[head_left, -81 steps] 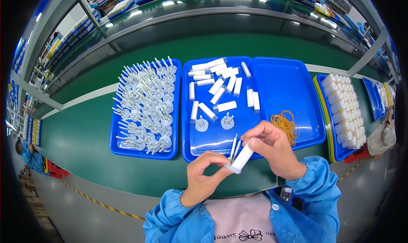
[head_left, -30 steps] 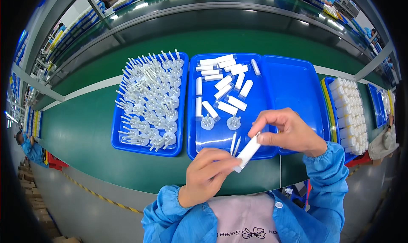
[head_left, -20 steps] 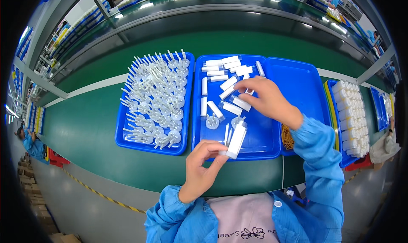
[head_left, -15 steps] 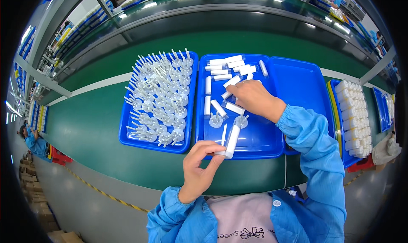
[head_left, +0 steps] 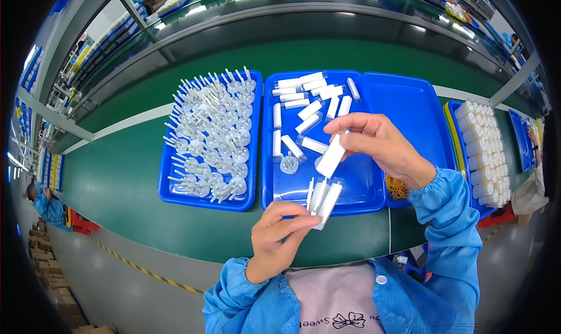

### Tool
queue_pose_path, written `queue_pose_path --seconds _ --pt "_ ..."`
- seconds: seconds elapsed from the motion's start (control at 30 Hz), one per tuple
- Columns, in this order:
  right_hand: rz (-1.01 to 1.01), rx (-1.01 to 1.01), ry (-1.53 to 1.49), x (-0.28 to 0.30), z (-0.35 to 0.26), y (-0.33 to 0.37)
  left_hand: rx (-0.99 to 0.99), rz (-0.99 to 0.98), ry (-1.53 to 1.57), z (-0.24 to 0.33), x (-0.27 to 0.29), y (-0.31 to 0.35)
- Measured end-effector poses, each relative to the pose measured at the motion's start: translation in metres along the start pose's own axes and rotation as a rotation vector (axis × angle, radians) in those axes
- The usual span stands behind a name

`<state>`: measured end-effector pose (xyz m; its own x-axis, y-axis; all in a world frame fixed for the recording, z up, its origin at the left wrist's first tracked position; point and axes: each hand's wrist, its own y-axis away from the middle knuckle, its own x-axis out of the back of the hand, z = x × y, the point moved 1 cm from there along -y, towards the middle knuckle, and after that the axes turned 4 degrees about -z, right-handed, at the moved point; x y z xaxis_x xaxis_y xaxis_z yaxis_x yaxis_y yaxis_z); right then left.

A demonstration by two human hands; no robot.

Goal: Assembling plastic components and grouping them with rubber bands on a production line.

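Observation:
My left hand is closed near the table's front edge, pinching the base of a white pronged piece. A white block in a clear sleeve stands tilted against the prongs. Just above it, my right hand pinches another white sleeved block between thumb and fingers, its lower end close to the prongs. Behind my hands, the middle blue tray bears several more white sleeved blocks and a loose pronged disc. My fingers hide part of both held things.
A blue tray at left is filled with pronged discs. Another blue tray at right holds tan rubber bands. Beyond it, white parts stand stacked in a further tray. All rest on the green table.
My right hand has lifted a white sleeved block out of the middle tray and brought it nearer, over my left hand. The left hand keeps its hold, moved slightly right.

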<state>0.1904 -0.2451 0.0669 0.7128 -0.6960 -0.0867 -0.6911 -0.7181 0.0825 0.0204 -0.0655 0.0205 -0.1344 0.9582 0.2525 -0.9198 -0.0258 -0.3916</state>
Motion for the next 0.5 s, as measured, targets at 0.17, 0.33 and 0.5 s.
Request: queue_pose_path --seconds 0.17,0.33,0.5 --pt "-0.077 -0.082 -0.160 0.004 0.005 -0.003 -0.020 -0.004 -0.031 0.003 0.001 0.000" --pt "-0.105 -0.102 -0.201 0.005 0.011 -0.006 -0.031 -0.015 -0.043 0.004 0.004 -0.002" --pt "-0.098 -0.090 -0.174 0.008 0.012 -0.007 -0.031 -0.038 -0.057 0.005 0.007 -0.005"
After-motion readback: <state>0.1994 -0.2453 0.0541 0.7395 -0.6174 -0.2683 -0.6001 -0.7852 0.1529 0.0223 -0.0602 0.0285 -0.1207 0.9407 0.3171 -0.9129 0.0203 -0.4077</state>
